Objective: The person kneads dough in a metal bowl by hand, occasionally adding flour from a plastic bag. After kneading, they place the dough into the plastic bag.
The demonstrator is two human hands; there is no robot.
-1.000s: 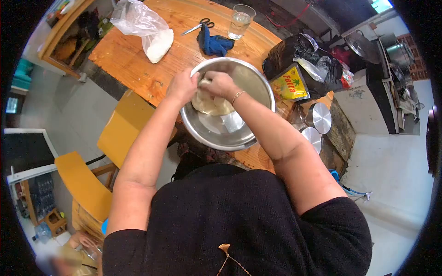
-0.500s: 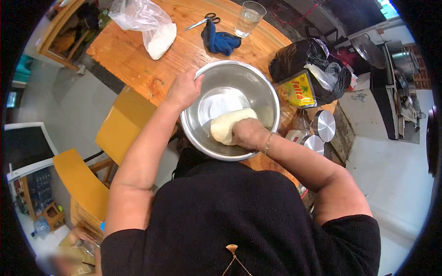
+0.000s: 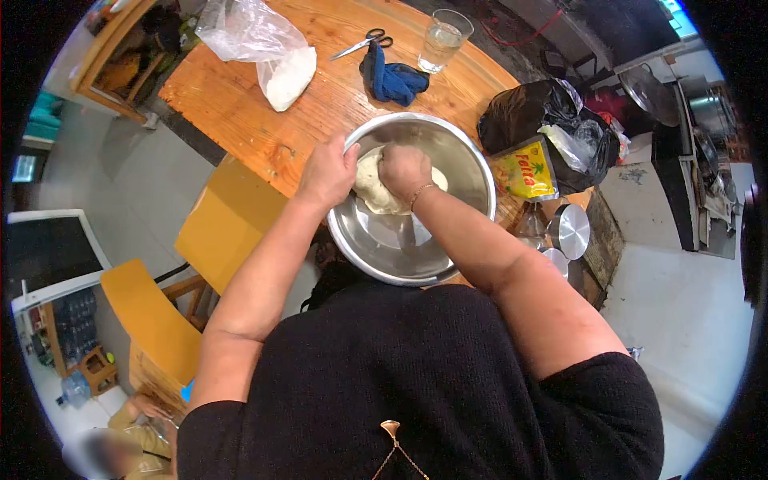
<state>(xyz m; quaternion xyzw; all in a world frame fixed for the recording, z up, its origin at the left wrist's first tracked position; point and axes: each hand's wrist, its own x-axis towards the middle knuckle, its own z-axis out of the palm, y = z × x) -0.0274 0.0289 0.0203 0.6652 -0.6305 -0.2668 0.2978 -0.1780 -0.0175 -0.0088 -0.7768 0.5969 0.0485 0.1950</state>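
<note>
One steel bowl (image 3: 468, 186) on the wooden table (image 3: 232, 112); dough (image 3: 373, 190) inside it, toward the left side, partly hidden by the right hand (image 3: 406, 170). Left hand (image 3: 326, 172) has its fingers closed on the bowl's edge. Right hand presses on the dough, fingers curled (tips out of sight, can't tell if they grip any). Step in hand looks like kneading. Next press, I'd judge, calls for a steady bowl and weight through the right hand.
</note>
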